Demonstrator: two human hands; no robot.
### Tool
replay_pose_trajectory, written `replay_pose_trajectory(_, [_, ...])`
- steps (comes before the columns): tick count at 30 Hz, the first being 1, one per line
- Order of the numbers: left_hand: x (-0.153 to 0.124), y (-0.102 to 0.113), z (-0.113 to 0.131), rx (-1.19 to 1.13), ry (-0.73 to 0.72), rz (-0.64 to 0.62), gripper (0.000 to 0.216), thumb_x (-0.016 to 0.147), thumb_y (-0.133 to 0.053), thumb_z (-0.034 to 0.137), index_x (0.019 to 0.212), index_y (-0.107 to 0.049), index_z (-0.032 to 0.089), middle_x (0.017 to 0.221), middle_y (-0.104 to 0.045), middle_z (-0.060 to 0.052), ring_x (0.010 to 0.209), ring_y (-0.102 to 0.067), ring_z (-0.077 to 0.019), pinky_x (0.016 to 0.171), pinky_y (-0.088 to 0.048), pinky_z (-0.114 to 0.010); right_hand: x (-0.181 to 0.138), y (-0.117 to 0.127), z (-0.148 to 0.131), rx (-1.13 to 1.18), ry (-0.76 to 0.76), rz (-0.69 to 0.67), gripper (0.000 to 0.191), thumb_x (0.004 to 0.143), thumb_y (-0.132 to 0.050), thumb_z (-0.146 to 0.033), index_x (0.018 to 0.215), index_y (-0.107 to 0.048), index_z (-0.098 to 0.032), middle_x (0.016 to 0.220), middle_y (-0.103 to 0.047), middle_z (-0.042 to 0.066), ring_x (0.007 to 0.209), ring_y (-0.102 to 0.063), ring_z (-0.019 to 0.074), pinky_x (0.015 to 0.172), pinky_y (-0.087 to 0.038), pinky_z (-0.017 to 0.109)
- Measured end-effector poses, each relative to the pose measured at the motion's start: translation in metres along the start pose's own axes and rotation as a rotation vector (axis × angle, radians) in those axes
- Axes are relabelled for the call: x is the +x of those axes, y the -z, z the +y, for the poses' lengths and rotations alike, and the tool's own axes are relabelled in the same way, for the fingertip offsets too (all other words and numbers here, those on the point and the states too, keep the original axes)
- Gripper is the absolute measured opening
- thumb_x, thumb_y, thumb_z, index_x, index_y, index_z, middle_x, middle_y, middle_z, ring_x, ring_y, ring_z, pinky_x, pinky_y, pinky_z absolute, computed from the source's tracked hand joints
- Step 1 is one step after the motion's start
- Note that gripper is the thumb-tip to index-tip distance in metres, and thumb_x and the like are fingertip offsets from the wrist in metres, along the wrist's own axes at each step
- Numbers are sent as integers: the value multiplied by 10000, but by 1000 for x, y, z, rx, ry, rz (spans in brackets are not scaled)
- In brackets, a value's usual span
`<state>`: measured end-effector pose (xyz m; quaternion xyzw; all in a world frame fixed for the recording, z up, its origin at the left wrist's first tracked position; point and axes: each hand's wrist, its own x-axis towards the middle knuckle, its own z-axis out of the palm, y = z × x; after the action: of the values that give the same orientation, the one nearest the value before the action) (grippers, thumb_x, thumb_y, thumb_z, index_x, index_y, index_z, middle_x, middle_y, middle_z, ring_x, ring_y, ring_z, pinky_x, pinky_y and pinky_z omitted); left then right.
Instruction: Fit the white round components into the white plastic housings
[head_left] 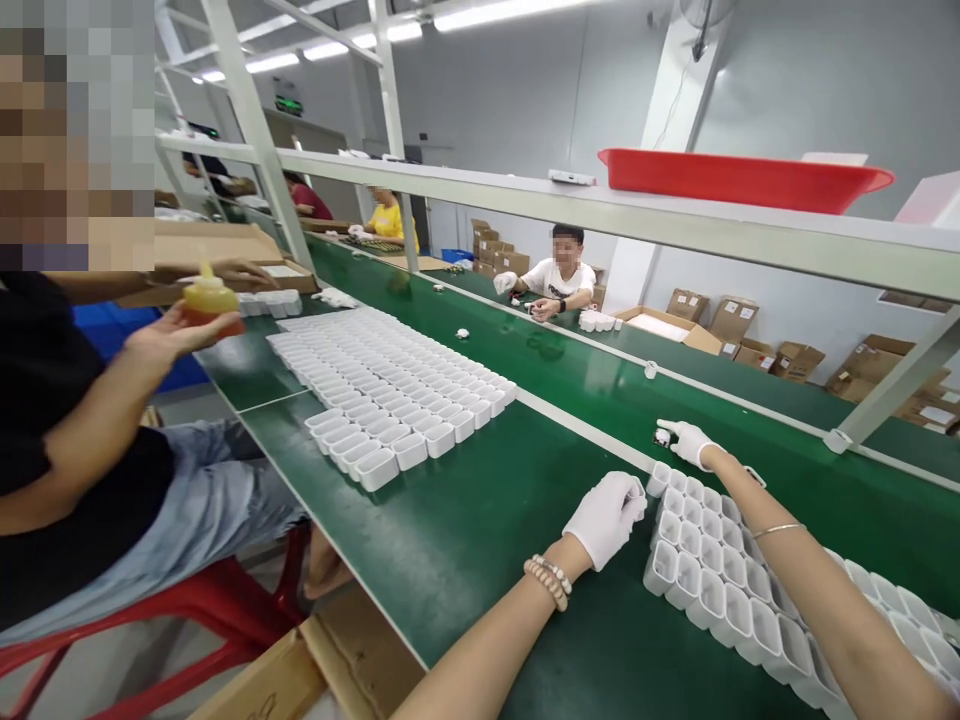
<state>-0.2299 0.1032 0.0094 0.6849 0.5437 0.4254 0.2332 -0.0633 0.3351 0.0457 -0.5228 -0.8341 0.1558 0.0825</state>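
At the far left a co-worker (67, 440) in a black top sits on a red stool (187, 610), one bare palm up under a yellow squeeze bottle (210, 297), the fingers spread loosely beneath it rather than wrapped round. Behind the bottle lies an open carton (217, 250). On the green bench (465, 530) in front of that person, a wide block of small white cups (390, 385) stands in close rows, mouths up, running away from the near edge. Further right, the wearer's left hand (606, 518), in a white glove with a bead bracelet (547, 580) at the wrist, is curled into a loose fist just beside the near-left corner of a second block of white cups (720, 580); whether it holds anything inside the fist cannot be told. This second block lies on the bench under and between the wearer's forearms, the cups tipped on their sides with mouths facing left, and runs off toward the lower right corner. The right hand (690, 442), also gloved, reaches past the far end of that block to the white strip (585, 428) dividing bench from belt; its fingers are bent down over a small dark-and-white part (662, 436), touching it, but a firm grip cannot be made out. A thin bangle (776, 528) circles the right forearm. Across the belt another person (559, 280) sits with both arms on the far bench, and above, on the shelf rail, rests a red tray (742, 180).
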Motion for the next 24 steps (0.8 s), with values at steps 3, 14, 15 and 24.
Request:
replay_pose_trajectory(3, [3,-1,-2,-101,43,56,106,921,-415,226,999,-477,191,836,-593,0,681,-582,-109,627,-483,-238,4,-2,3,28,22,-6,284,939,-545,-338,1177,-583,-188,1207,-589,85,999,-607,198,860,-522,401])
replay_pose_trajectory(14, [2,7,12,-267,158,131,494,730,-638,147,1195,-485,207,1060,-619,-50,930,-608,-178,754,-540,-308,-24,2,11,219,18,-7,233,930,-565,-313,1104,-615,-167,1133,-627,72,966,-621,187,859,-523,400])
replay_pose_trajectory(15, [0,9,13,-247,148,133,500,720,-637,131,1193,-495,207,1082,-615,-57,955,-605,-187,750,-544,-306,-28,5,7,251,33,-5,226,926,-573,-304,1093,-618,-160,1114,-635,70,961,-626,187,856,-526,401])
replay_pose_trajectory(24, [-10,21,24,-77,-187,216,474,733,-624,62,1173,-540,218,1168,-606,-51,1102,-567,-195,1002,-463,-397,-136,49,-57,528,256,21,465,744,-723,-262,1174,-569,-176,1038,-718,82,940,-687,215,862,-553,403])
